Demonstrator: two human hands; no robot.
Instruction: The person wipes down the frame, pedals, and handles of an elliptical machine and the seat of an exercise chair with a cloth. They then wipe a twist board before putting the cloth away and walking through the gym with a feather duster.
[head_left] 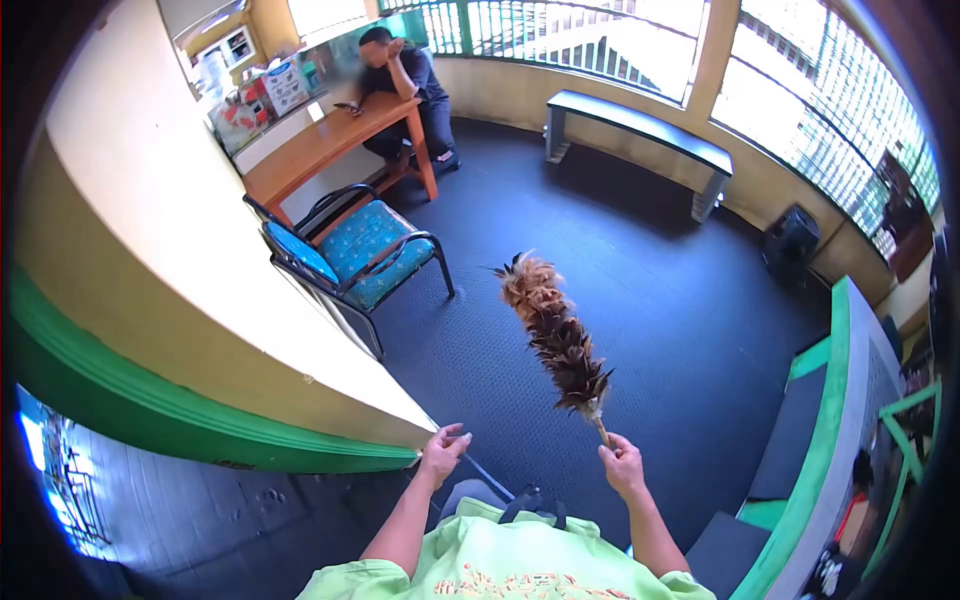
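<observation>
My right hand (622, 466) grips the thin handle of a brown feather duster (553, 333), whose feathered head points up and away over the dark floor. My left hand (443, 452) is closed loosely next to the corner of the cream and green wall (250, 400), pinching what looks like a thin dark strap or cord that runs down toward my waist. My light green shirt fills the bottom of the view.
A blue cushioned armchair (355, 252) stands by the wall. Beyond it a person sits at a wooden desk (320, 140). A dark bench (640, 135) runs under barred windows. A black box (790, 245) sits at the right, and a green-edged counter (835, 400) is nearby.
</observation>
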